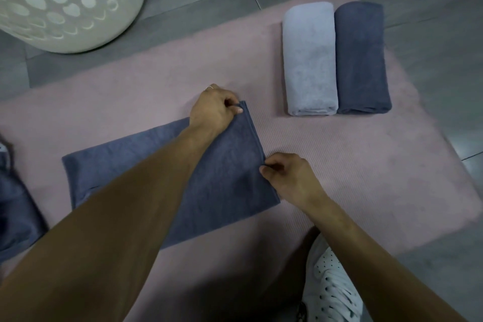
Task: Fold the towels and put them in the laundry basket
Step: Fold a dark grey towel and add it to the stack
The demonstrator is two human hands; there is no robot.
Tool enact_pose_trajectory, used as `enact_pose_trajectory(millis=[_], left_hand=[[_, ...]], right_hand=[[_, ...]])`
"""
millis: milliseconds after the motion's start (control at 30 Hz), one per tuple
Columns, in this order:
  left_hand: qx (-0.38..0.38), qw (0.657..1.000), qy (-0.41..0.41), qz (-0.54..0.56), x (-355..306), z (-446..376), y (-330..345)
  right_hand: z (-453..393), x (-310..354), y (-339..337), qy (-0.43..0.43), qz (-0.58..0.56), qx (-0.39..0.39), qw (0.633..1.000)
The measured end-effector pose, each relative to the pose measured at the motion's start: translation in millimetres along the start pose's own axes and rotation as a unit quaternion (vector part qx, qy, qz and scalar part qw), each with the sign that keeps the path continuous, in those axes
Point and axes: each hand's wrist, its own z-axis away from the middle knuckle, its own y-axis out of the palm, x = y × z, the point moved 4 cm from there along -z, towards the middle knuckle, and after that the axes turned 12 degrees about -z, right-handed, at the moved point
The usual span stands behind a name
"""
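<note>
You have no readable text, label, brand, number or sign anywhere here. The white perforated shoe at your lower right shows only dots and laces; any logo there is perhaps too blurred to make out.
</note>
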Motion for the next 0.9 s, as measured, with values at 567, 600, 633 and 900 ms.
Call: enact_pose_trajectory(millis=[567, 600, 633, 900], left_hand=[[-0.089, 0.994, 0.004, 0.066, 53.1, 129.0, -30.7], [-0.082, 0.991, -0.037, 0.099, 61.0, 130.4, -28.1], [-0.078, 0.987, -0.071, 0.124, 66.5, 129.7, -25.2], [-0.134, 0.955, -0.194, 0.182, 79.8, 120.0, -1.2]], right_hand=[[26.6, -10.0, -3.3, -0.016, -0.004, -0.082, 0.996], [27.3, -8.8, -0.8, -0.012, -0.009, -0.078, 0.997], [27.9, -7.5, 1.5, -0.006, -0.014, -0.070, 0.997], [41.8, 1.3, 9.1, 0.042, -0.083, -0.011, 0.996]])
